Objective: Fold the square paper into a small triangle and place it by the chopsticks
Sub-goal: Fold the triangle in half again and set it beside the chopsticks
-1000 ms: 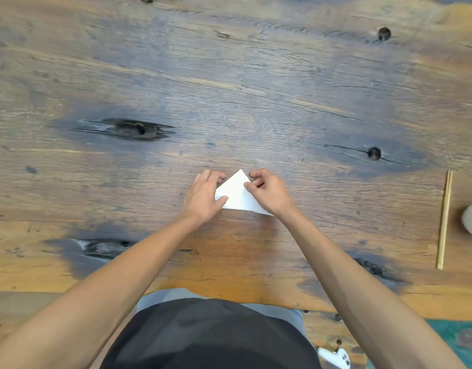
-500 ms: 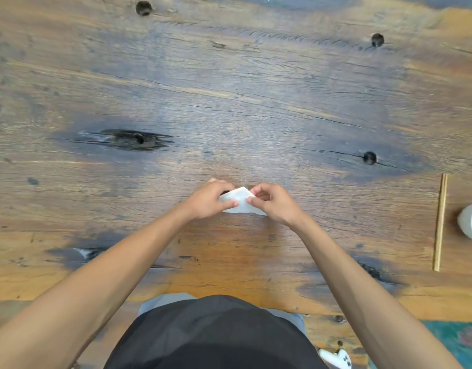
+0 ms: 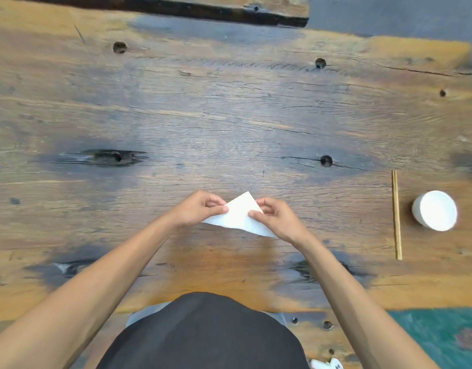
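Note:
The white paper (image 3: 239,217), folded into a triangle with its tip pointing away from me, is held just above the middle of the wooden table (image 3: 229,115). My left hand (image 3: 200,209) pinches its left edge between thumb and fingers. My right hand (image 3: 277,218) pinches the right edge and covers part of the lower right corner. A pair of thin wooden chopsticks (image 3: 396,214) lies lengthwise far to the right, well apart from the paper.
A small round white bowl (image 3: 434,210) stands just right of the chopsticks. The table has dark knots and holes. Its near edge runs in front of my dark-clothed body (image 3: 203,334); teal floor (image 3: 437,339) shows at the lower right.
The paper was bunched small between both hands half a second ago; now it shows as a wider flat triangle. The camera view has pulled back, showing more of the table.

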Demonstrator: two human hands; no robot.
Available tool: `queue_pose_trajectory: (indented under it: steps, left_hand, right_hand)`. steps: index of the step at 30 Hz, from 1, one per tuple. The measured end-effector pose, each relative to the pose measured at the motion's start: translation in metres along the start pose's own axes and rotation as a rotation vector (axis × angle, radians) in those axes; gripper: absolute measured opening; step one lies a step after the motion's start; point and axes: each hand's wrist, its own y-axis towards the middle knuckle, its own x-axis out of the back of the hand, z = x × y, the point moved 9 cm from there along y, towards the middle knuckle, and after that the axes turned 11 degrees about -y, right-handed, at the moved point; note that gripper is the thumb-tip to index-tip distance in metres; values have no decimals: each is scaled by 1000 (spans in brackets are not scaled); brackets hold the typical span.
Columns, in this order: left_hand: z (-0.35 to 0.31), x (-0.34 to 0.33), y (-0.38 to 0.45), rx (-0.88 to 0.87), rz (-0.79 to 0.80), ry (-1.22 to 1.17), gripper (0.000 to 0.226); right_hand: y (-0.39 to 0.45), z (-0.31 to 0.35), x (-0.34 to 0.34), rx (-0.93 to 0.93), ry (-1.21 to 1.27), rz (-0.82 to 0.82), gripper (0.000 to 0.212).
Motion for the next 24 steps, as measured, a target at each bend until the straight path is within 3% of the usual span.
queue_pose_trajectory:
  steps: [8,14,18,24]
  left_hand:
    - [-31,-61,11,26,1,19,20]
    - [-41,-119,29,192,97,57,23]
    - [-54,-146,49,199,92,109,15]
    - [-77,-183,103,140,20,217,5]
  right_hand:
    - [-40,-50,46,-22,34,-133,9]
    - [-68,-95,86,-77,163,-252,13]
    - [-81,-132,109,-140,256,-285,6]
    - [-95,-193,145,-258,362,-359,16]
